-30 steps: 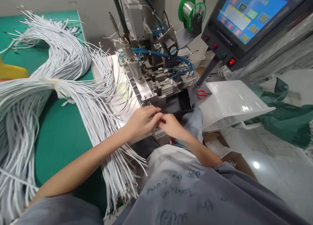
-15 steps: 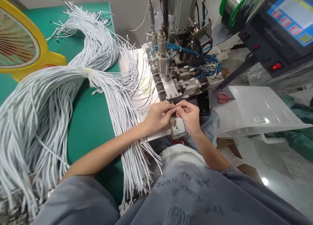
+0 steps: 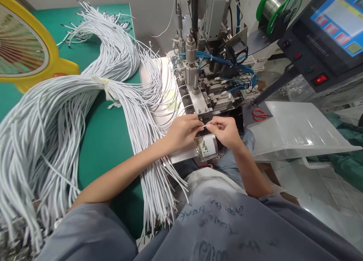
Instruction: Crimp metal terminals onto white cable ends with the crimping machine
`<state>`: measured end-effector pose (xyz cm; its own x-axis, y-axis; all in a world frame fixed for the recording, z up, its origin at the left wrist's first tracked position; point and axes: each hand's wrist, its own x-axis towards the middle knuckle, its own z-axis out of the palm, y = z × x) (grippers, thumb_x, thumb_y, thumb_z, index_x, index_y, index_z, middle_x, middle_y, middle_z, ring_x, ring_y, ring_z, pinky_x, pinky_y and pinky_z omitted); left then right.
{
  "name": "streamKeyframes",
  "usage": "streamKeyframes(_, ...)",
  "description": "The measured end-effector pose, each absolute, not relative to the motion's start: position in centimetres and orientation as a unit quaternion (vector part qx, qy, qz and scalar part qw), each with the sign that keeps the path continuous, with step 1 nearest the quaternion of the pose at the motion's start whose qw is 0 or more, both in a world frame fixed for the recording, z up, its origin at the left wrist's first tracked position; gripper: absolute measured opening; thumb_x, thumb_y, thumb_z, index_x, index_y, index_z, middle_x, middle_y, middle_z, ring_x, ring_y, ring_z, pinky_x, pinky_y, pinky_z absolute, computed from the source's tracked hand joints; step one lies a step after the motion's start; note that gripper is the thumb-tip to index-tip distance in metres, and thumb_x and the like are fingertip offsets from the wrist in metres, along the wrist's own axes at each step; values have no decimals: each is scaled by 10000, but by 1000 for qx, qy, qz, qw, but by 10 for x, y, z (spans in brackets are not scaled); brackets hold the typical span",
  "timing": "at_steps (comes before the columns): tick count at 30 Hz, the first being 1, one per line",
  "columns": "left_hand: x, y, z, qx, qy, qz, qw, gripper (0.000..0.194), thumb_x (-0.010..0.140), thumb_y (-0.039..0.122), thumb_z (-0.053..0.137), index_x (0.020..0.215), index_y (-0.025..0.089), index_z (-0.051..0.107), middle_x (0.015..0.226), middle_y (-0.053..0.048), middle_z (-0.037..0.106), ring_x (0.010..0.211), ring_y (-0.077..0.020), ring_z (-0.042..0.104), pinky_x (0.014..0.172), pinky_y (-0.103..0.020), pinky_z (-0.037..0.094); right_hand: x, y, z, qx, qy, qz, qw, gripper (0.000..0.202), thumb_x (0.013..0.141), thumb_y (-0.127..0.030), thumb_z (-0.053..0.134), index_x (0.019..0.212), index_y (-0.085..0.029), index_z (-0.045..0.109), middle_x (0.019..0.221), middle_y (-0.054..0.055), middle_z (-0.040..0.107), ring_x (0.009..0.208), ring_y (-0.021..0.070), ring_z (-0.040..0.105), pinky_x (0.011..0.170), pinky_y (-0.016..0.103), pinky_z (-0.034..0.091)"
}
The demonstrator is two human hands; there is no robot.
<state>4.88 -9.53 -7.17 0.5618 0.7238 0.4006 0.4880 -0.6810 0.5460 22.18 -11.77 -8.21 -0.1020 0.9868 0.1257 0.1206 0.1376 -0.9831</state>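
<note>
At the front edge of the metal machine [image 3: 198, 98], my left hand [image 3: 183, 130] pinches the end of a thin white cable. My right hand [image 3: 225, 130] is closed at the tip of that same cable end, thumb and forefinger together, close to the left fingertips. Just below the hands sits a clear container with a white label [image 3: 208, 146]. Left of my left hand, a large bundle of white cables [image 3: 133, 121] hangs over the table edge, tied with a pale strip [image 3: 106, 89].
A yellow-framed fan [image 3: 53, 66] stands at the left on the green mat [image 3: 99, 140]. Red scissors [image 3: 259, 115] lie right of the machine, by a translucent tray [image 3: 297, 128]. A control screen [image 3: 340, 19] and a wire spool [image 3: 273, 6] are at the upper right.
My right hand has shifted slightly right, and a small gap with the thin cable end now shows between the fingertips. More of the labelled container shows.
</note>
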Motion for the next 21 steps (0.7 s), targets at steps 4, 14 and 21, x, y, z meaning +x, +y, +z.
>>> streamKeyframes(4,52,-100,-71,830,380,333,236,176,831,195,542,706,144,655,605,6,554,540,-83,493,511,-196,357,205,-124,-91,-487,-522,433,551,161,747,-256,626,625,-156,660,571,-25,503,536,86,433,499,234,335)
streamKeyframes(14,49,-94,-77,917,278,273,-82,279,862,92,444,633,134,599,616,-26,548,560,-119,433,517,-255,306,210,-129,-88,-537,-668,239,457,227,786,-173,554,563,-158,595,508,-47,354,486,78,324,495,253,280)
streamKeyframes(21,53,-100,-77,867,393,286,112,190,848,210,557,701,148,659,618,-9,583,605,-120,486,543,-237,351,204,-126,-96,-522,-599,303,526,217,800,-223,552,602,-153,608,522,-44,357,489,82,335,477,249,272)
